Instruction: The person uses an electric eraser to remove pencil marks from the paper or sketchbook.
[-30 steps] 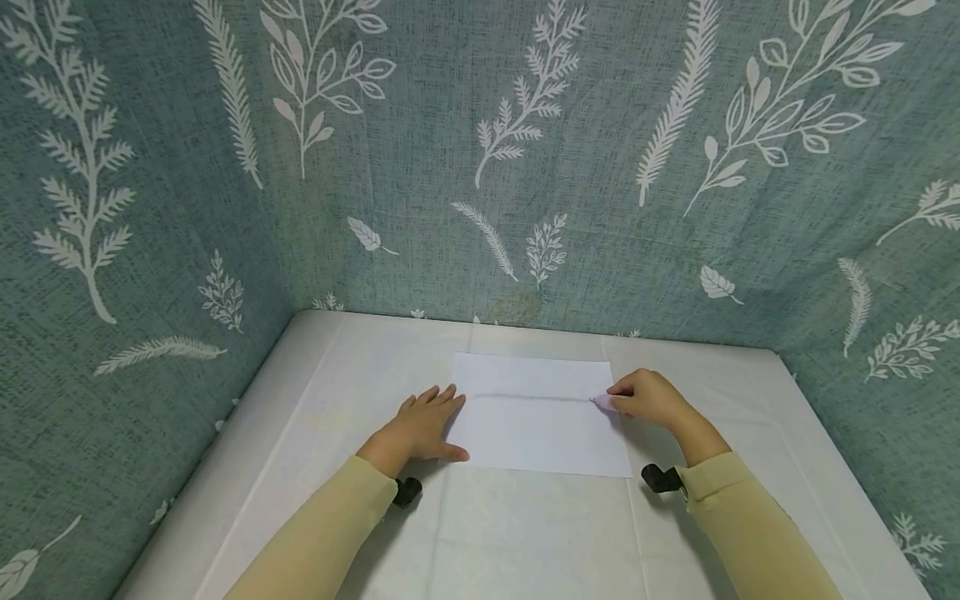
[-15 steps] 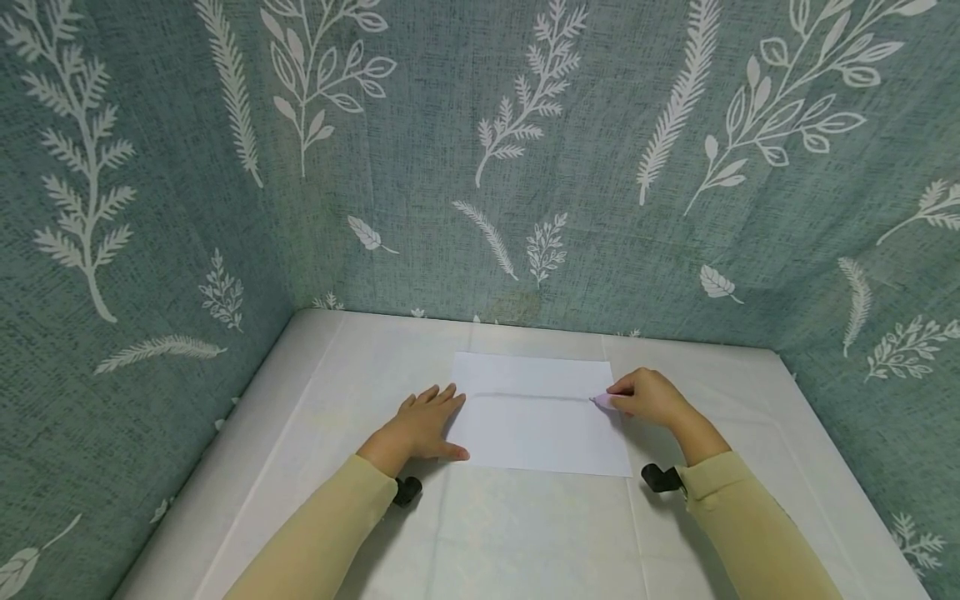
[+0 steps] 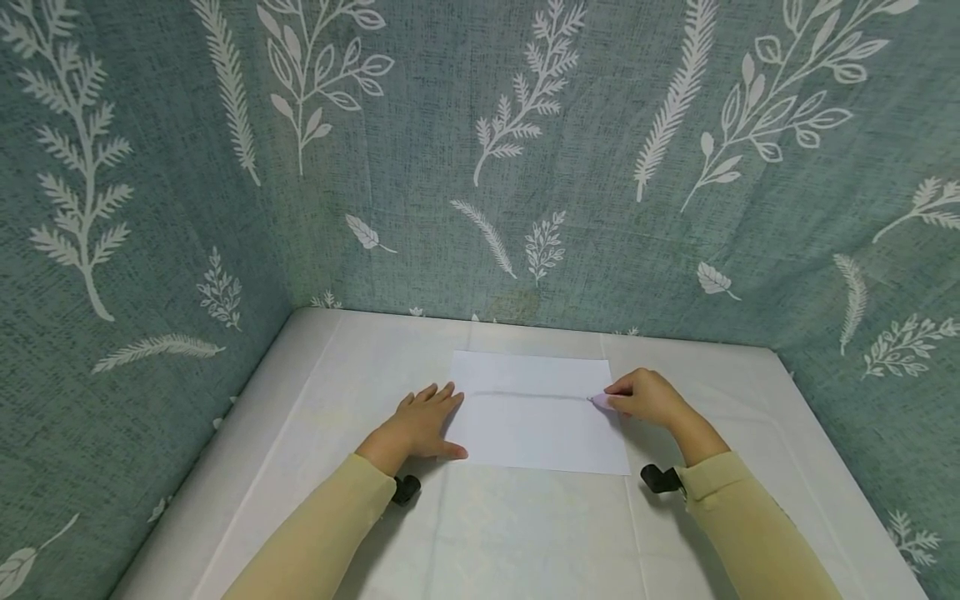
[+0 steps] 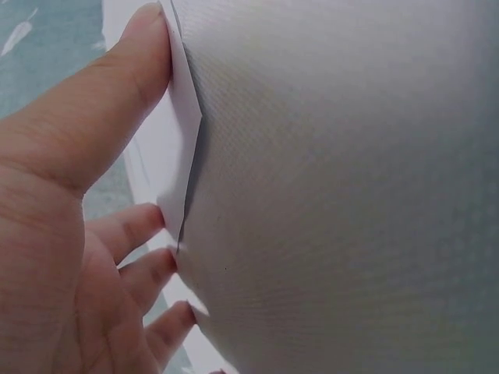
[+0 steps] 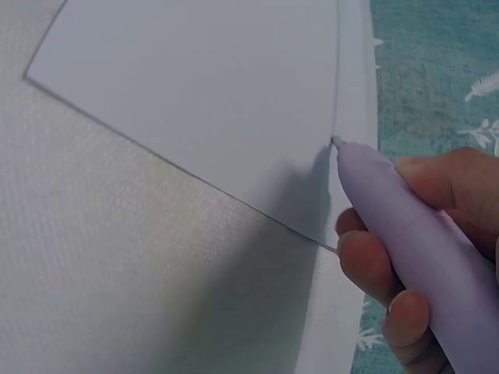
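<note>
A blank white sheet of paper point(image 3: 536, 433) lies flat on the covered table, with a thin grey line point(image 3: 525, 395) running across its upper part. My left hand point(image 3: 423, 425) rests on its left edge, fingers spread and thumb at the near corner; in the left wrist view that paper edge point(image 4: 181, 156) lifts a little. My right hand point(image 3: 651, 398) pinches a thick pale purple pen-shaped tool point(image 5: 417, 241) between thumb and fingers. Its small grey tip point(image 5: 336, 142) meets the paper near the right edge, at the end of the line.
A white cloth point(image 3: 525, 533) with fold creases covers the table. Green fabric with white leaf prints point(image 3: 420, 167) hangs behind and along both sides. Dark wrist cameras point(image 3: 660, 479) sit below both hands.
</note>
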Demonstrator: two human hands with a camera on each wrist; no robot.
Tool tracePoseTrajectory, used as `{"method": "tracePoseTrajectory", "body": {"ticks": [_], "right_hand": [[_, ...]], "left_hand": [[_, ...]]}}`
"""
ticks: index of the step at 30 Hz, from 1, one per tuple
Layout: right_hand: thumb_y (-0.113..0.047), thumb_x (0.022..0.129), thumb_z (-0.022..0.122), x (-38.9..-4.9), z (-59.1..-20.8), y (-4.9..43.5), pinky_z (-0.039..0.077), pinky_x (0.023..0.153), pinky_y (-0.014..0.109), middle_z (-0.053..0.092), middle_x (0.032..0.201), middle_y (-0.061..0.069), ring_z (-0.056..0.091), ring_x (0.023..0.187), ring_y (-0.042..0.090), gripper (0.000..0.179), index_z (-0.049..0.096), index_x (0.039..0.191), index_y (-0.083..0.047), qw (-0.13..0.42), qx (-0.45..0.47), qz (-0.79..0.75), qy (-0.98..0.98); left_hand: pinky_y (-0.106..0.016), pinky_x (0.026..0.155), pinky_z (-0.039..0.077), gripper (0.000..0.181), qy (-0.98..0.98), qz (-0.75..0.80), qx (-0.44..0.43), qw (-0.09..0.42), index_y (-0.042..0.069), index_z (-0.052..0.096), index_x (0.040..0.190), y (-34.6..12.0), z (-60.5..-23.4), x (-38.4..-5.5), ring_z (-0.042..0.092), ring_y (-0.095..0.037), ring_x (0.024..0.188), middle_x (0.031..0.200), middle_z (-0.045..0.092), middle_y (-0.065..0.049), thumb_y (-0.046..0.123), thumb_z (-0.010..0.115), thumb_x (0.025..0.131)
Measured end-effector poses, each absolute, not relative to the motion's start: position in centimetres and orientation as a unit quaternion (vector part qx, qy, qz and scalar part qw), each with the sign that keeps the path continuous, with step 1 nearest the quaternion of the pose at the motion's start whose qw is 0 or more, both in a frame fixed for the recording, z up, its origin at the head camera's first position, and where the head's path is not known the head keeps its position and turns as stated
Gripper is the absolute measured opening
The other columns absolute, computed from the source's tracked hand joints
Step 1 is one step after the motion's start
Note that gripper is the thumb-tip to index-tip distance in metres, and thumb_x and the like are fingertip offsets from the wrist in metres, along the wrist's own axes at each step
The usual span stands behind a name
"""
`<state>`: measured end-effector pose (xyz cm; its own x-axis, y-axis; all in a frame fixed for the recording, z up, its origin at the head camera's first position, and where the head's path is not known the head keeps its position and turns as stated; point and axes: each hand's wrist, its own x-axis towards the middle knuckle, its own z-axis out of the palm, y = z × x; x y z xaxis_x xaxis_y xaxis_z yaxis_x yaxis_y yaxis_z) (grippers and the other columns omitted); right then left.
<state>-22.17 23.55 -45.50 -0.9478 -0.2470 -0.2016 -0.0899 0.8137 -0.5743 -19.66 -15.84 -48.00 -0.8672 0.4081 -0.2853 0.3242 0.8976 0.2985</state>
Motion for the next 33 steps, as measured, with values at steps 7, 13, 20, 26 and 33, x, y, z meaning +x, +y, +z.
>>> {"method": "tracePoseTrajectory", "body": {"ticks": [7, 13, 20, 26, 33], "right_hand": [[-0.013, 0.093, 0.069, -22.29, -45.45, 23.3, 0.047, 0.058, 0.031, 0.07, 0.072, 0.003, 0.058, 0.062, 0.014, 0.025, 0.075, 0.113, 0.001, 0.134, -0.091, -0.282, 0.946], [-0.013, 0.092, 0.071, -22.33, -45.42, 23.19, 0.048, 0.058, 0.032, 0.071, 0.074, 0.003, 0.063, 0.063, 0.017, 0.023, 0.076, 0.111, 0.0, 0.144, -0.098, -0.283, 0.943], [-0.014, 0.093, 0.07, -22.62, -45.27, 23.23, 0.049, 0.061, 0.032, 0.071, 0.074, 0.002, 0.064, 0.064, 0.017, 0.024, 0.076, 0.112, -0.001, 0.142, -0.089, -0.277, 0.946], [-0.014, 0.094, 0.07, -22.71, -45.14, 23.05, 0.048, 0.058, 0.033, 0.071, 0.073, 0.003, 0.063, 0.064, 0.019, 0.023, 0.076, 0.112, 0.0, 0.148, -0.096, -0.276, 0.945], [-0.014, 0.093, 0.07, -22.77, -44.97, 22.89, 0.047, 0.057, 0.032, 0.071, 0.073, 0.004, 0.062, 0.063, 0.018, 0.022, 0.077, 0.111, -0.001, 0.152, -0.094, -0.277, 0.944]], "left_hand": [[-0.061, 0.118, 0.014, 0.102, 0.958, 0.123, 0.188, 0.177, 0.015, 0.034, 0.158, -15.83, -48.22, -19.79, 0.014, -0.036, 0.152, 0.166, 0.02, -0.009, 0.058, 0.079, 0.078], [-0.06, 0.118, 0.014, 0.102, 0.956, 0.134, 0.19, 0.178, 0.014, 0.034, 0.158, -15.9, -48.0, -19.49, 0.014, -0.036, 0.152, 0.166, 0.02, -0.01, 0.057, 0.08, 0.078], [-0.06, 0.118, 0.015, 0.101, 0.956, 0.143, 0.195, 0.169, 0.013, 0.034, 0.157, -15.91, -47.87, -19.43, 0.015, -0.036, 0.152, 0.165, 0.021, -0.01, 0.056, 0.08, 0.078], [-0.06, 0.118, 0.014, 0.101, 0.956, 0.14, 0.193, 0.171, 0.013, 0.034, 0.157, -15.83, -47.82, -19.5, 0.014, -0.036, 0.152, 0.166, 0.02, -0.01, 0.055, 0.081, 0.078], [-0.061, 0.118, 0.015, 0.101, 0.957, 0.138, 0.193, 0.169, 0.013, 0.034, 0.157, -15.94, -47.96, -19.58, 0.015, -0.036, 0.152, 0.166, 0.021, -0.01, 0.055, 0.081, 0.078]]}}
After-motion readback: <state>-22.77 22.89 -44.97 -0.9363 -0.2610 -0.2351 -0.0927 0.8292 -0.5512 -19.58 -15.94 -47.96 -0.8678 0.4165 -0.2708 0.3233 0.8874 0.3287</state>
